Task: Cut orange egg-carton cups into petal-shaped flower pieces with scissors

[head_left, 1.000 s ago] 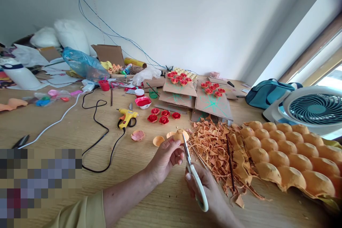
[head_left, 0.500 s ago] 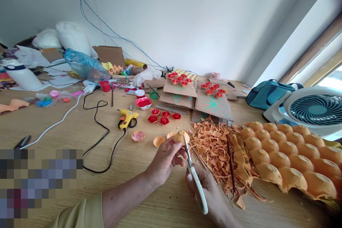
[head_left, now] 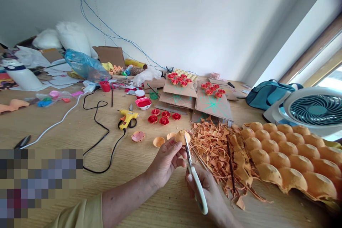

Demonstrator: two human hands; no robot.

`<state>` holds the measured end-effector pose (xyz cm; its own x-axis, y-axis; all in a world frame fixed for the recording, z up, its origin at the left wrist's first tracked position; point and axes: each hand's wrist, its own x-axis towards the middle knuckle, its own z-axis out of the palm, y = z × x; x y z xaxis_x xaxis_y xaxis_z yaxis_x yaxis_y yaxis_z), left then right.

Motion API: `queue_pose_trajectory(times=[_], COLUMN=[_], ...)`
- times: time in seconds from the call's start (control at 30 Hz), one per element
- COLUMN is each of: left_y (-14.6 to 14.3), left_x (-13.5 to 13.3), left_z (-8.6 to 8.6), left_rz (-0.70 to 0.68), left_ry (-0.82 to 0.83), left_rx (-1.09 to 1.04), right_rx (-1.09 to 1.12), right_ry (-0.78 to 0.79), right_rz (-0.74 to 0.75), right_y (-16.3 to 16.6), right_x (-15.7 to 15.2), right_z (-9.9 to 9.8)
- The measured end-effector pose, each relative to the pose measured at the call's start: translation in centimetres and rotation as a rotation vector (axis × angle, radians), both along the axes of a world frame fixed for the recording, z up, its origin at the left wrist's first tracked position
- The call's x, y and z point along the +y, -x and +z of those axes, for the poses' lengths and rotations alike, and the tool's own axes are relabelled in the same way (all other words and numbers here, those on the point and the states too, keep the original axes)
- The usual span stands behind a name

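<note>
Wooden craft table [head_left: 66, 128]: left hand [head_left: 165, 160] gripped egg-carton cup [head_left: 182, 136] just beside orange scrap pile [head_left: 213, 146]; right hand [head_left: 208, 192] closed around white-handled scissors [head_left: 194, 176], blades touching cup.

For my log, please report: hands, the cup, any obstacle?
Left hand grips cup. Right hand holds scissors, blades at cup's edge. Scraps beside, not blocking.

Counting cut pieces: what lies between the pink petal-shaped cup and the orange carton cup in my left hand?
A loose orange carton cup and a smaller orange piece, head view.
</note>
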<state>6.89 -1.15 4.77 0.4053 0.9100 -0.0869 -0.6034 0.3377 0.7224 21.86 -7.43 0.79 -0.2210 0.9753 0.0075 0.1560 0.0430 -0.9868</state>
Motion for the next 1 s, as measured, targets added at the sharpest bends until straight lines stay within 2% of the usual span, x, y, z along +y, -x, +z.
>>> queue_pose_trajectory(times=[0.37,0.6,0.8,1.0], left_y=[0.0,0.0,-0.2,-0.6], left_x=[0.0,0.0,-0.5,-1.3], left_z=[0.2,0.3,0.7,1.4], left_rz=[-0.022,0.018,-0.004,0.097], left_ry=[-0.025,-0.051,-0.032,0.004], left_rx=[-0.005,0.070,0.096,0.199], right_rx=[0.008,0.001,-0.032,-0.136], right_ry=[0.009,0.012,0.003,-0.069], right_rz=[0.005,-0.001,-0.049,-0.060], right_y=[-0.1,0.0,0.2,0.6], right_x=[0.0,0.0,-0.1,-0.6], right_z=[0.2,0.0,0.2,0.0])
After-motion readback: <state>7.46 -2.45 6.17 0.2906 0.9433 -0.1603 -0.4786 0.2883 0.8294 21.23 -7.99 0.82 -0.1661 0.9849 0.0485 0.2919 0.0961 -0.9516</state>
